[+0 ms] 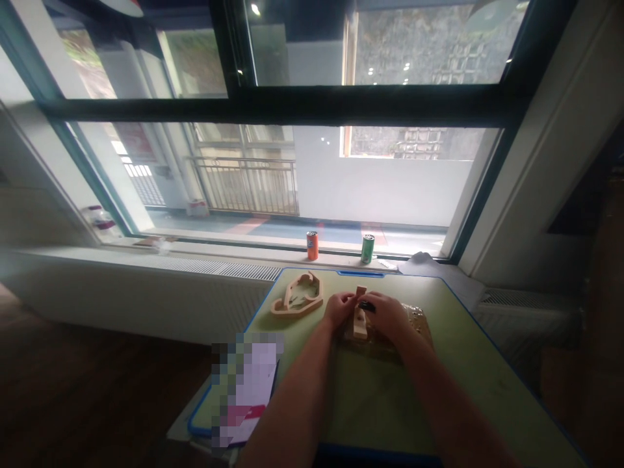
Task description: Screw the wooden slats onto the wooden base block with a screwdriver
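My left hand (338, 308) is closed on a light wooden piece (360, 326), a narrow strip that stands out above and below my fingers. Close beside it, my right hand (387, 312) has its fingers bent round a small black object (366, 305), held against the wood. What kind of object this is cannot be made out. Under both hands lies a shiny, clear plastic packet (418, 318) with brownish contents, partly covered by the right hand. To the left, an angular wooden frame with curled ends (291, 314) rests on the table, with small dark bits inside it.
The pale green table (370, 403) has a blue edge. A purple-white booklet or sheet (260, 370), partly pixelated, lies at its left side. On the windowsill stand an orange can (312, 246) and a green can (368, 249), with a grey cloth (424, 263) to their right.
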`<action>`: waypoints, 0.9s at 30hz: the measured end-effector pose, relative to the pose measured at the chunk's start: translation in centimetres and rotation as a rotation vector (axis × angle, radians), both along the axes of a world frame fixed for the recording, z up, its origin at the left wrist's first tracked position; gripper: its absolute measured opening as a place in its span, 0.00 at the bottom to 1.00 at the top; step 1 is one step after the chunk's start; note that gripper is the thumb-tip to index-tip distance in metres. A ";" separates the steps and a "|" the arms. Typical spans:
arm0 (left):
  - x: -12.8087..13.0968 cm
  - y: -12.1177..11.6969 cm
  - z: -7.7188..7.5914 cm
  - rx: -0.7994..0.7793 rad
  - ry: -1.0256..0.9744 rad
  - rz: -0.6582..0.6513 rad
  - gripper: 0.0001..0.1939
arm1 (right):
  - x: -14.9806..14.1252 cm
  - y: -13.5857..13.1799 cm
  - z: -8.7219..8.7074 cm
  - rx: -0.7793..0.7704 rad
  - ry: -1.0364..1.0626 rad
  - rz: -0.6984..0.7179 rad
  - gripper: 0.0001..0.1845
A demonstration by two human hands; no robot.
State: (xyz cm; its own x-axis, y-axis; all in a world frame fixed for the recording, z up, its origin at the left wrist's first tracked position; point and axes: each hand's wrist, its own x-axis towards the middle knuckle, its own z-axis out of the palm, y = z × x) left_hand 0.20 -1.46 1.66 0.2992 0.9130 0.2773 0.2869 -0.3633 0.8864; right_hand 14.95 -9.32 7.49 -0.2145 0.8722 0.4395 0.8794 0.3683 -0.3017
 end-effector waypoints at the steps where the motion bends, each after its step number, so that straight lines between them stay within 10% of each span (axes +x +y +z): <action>1: 0.0 0.0 -0.1 0.007 0.015 0.016 0.26 | 0.1 0.0 -0.1 0.002 0.011 0.009 0.13; 27: 0.1 -1.3 0.0 0.221 0.108 0.083 0.16 | 0.1 0.2 0.1 -0.079 -0.002 0.091 0.12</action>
State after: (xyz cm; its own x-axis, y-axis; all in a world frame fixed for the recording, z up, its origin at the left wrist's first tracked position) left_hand 0.29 -2.77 1.66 0.2645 0.8564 0.4433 0.4121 -0.5160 0.7509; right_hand 15.09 -9.09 7.60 -0.2949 0.8810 0.3699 0.8440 0.4216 -0.3315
